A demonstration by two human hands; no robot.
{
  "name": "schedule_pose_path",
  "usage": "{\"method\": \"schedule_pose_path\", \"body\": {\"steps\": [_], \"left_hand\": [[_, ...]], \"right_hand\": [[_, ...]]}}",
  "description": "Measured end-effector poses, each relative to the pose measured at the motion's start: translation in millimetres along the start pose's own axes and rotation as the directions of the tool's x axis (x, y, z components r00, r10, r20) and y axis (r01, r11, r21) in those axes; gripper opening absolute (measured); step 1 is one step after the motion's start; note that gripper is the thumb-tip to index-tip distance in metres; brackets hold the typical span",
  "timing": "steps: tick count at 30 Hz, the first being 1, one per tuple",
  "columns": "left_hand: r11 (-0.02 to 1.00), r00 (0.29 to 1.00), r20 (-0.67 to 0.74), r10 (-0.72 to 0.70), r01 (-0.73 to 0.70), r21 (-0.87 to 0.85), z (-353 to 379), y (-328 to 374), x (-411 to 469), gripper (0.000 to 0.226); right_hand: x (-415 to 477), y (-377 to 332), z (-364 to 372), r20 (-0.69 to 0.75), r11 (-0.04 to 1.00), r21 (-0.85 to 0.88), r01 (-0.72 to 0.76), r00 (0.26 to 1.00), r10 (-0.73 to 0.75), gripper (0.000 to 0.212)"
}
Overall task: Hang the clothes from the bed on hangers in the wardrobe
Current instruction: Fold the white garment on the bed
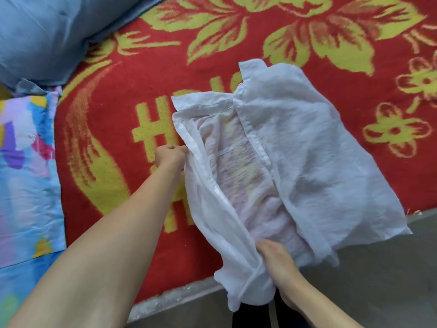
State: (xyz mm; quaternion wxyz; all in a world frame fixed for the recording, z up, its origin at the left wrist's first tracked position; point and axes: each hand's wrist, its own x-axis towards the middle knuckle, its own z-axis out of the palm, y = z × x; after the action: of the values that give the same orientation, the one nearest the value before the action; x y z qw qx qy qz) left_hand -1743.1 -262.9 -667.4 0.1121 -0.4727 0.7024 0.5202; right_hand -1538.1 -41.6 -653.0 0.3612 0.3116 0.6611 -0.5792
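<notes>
Head view: left hand (171, 153) outstretched, right hand (275, 259) close in, both tight on white shirt (307, 143).

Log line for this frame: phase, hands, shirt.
phase: white shirt on bed | left hand: pinches its front edge | right hand: grips its lower end | hanger: none in view

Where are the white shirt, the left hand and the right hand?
white shirt (307, 150): head view, on its front panel.
left hand (171, 154): head view, on the back of the fist gripping the shirt's edge.
right hand (276, 259): head view, on the back of the hand by the hem.
</notes>
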Motion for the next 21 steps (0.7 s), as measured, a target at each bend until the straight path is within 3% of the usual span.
{"method": "schedule_pose_path", "body": {"steps": [2,5,8,10,13,16,18,19,21], "left_hand": [[0.984,0.986,-0.013,0.166,-0.165,0.065,17,25,-13,0.023],[0.911,0.919,0.072,0.388,-0.395,0.117,58,68,-32,0.021],[0.859,0.854,0.261,0.45,-0.493,0.136,101,93,-37,0.012],[0.833,0.858,0.302,0.415,-0.492,0.254,116,90,-33,0.036],[0.732,0.881,0.203,0.427,-0.469,0.494,111,66,-19,0.046],[0.805,0.943,0.113,0.313,-0.327,0.495,104,40,-7,0.065],[0.87,0.972,0.112,0.207,-0.235,0.433,108,25,-7,0.082],[0.881,0.977,0.095,0.192,-0.214,0.422,112,19,-8,0.079],[0.89,0.971,0.007,0.239,-0.222,0.398,117,16,-6,0.039]], "right_hand": [[12,-17,-30,-0.111,0.998,0.047,0.046,0.993,-0.04,0.029],[37,-38,-88,-0.295,0.997,0.047,0.054,0.955,-0.038,0.03],[59,-46,-143,-0.396,0.963,-0.269,-0.021,0.914,-0.091,0.021],[58,-46,-162,-0.435,0.854,-0.505,-0.122,0.891,-0.13,0.016],[53,-39,-159,-0.416,0.777,-0.626,-0.069,0.872,-0.258,0.035],[58,-25,-137,-0.326,0.744,-0.664,-0.07,0.923,-0.205,0.056],[67,-13,-125,-0.284,0.738,-0.666,-0.107,0.952,-0.118,0.047],[71,-9,-123,-0.261,0.753,-0.652,-0.085,0.958,-0.118,0.035],[74,-7,-130,-0.243,0.809,-0.587,-0.028,0.96,-0.142,0.015]]}}
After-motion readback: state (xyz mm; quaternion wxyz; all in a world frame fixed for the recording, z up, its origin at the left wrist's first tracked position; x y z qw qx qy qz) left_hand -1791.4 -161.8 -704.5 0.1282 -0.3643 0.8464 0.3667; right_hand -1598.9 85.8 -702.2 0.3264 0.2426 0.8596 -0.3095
